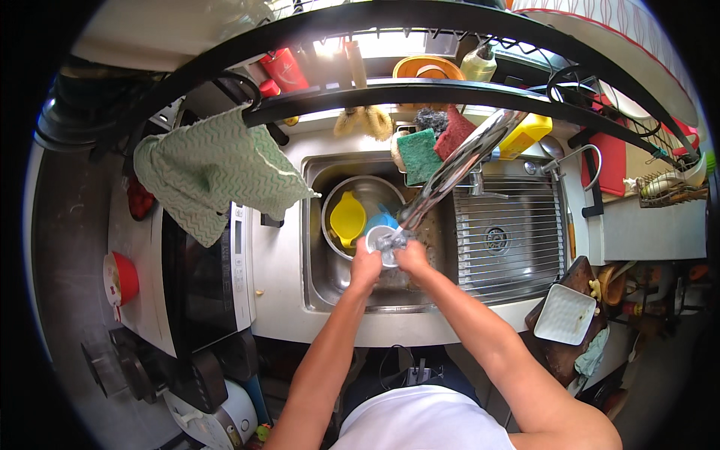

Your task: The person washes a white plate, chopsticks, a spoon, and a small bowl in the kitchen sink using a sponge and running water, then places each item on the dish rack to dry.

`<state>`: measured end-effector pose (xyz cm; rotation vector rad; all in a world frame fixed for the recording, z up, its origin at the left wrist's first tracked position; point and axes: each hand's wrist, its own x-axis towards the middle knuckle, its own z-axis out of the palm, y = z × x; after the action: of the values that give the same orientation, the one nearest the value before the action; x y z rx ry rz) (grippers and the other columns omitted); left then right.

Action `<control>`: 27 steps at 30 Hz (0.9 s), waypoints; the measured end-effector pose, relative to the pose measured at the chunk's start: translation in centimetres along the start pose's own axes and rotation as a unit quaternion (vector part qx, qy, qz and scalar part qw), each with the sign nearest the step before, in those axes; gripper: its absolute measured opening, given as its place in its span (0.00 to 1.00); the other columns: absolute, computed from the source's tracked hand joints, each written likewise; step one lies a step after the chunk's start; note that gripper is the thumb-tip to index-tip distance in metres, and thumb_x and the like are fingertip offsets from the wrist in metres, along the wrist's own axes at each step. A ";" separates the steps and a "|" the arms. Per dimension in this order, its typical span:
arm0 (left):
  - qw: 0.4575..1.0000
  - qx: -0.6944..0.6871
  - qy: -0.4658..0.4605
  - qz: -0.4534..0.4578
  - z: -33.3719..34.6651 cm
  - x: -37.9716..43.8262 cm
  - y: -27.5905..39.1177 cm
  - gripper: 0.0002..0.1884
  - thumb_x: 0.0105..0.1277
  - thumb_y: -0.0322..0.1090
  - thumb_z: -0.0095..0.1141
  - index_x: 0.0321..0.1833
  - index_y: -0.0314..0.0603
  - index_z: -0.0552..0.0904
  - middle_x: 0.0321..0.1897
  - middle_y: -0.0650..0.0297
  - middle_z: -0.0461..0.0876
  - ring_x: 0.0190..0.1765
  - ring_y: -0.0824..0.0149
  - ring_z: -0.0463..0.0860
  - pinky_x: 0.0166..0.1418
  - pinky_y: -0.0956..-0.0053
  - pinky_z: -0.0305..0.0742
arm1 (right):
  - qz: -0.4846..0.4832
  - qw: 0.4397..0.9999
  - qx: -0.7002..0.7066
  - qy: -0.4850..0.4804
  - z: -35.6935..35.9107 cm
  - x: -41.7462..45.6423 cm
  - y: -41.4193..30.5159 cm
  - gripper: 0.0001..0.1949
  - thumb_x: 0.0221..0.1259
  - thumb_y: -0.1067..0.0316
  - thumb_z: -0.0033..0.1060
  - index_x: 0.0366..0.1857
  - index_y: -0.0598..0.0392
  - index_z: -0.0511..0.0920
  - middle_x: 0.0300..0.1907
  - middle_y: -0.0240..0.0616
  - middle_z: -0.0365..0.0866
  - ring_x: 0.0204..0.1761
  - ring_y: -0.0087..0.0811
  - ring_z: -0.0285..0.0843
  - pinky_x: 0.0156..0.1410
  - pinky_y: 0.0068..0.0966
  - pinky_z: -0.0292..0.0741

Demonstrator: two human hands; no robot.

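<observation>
Over the left basin of the stainless steel sink (315, 281), a white cup (371, 239) is held between both hands with its mouth facing up. My left hand (367, 265) grips its near left side, and my right hand (412, 257) is on the right side of its rim. Water from the chrome faucet (461, 163) splashes into the cup and blurs its inside. Just beyond the cup sits a round metal bowl (364, 180), holding a yellow plastic dish with side tabs (347, 218) and a light blue item (380, 219) partly hidden by the cup.
A roll-up rack (512, 225) covers the right basin. Behind the faucet are a green scouring pad (421, 156) and a yellow bottle (526, 136). A cloth (214, 163) hangs from the black overhead rack (394, 93). A square white plate (565, 314) lies at right.
</observation>
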<state>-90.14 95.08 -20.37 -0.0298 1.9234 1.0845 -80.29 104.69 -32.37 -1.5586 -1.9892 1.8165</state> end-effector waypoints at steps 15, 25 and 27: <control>0.994 0.025 0.049 0.090 0.4 1.2 -2.3 0.30 0.64 0.25 0.50 0.73 0.44 0.74 0.58 0.51 0.87 0.62 0.54 0.86 0.68 0.62 0.77 | -0.024 0.998 -0.054 -0.032 -1.0 0.4 -1.9 0.11 0.62 0.67 0.64 0.24 0.61 0.84 0.23 0.43 0.84 0.21 0.35 0.82 0.24 0.42 0.74; 0.984 -0.046 0.095 0.141 1.2 2.5 -3.5 0.32 0.62 0.22 0.46 0.72 0.49 0.75 0.52 0.57 0.86 0.39 0.66 0.84 0.36 0.70 0.78 | 0.079 0.995 0.055 -0.030 0.9 -0.7 -2.3 0.12 0.69 0.61 0.66 0.29 0.58 0.82 0.21 0.38 0.80 0.17 0.31 0.74 0.23 0.37 0.67; 0.978 -0.102 0.123 0.133 1.3 3.1 -4.0 0.33 0.61 0.23 0.46 0.73 0.50 0.74 0.49 0.59 0.85 0.36 0.68 0.82 0.29 0.72 0.74 | 0.292 0.919 0.255 -0.070 2.9 -3.9 -4.0 0.12 0.68 0.61 0.67 0.32 0.59 0.87 0.25 0.41 0.86 0.20 0.33 0.81 0.27 0.39 0.74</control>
<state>-89.50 94.67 -25.55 -0.0217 2.0681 1.5170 -82.61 100.70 -28.04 -1.9876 -0.9660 2.4361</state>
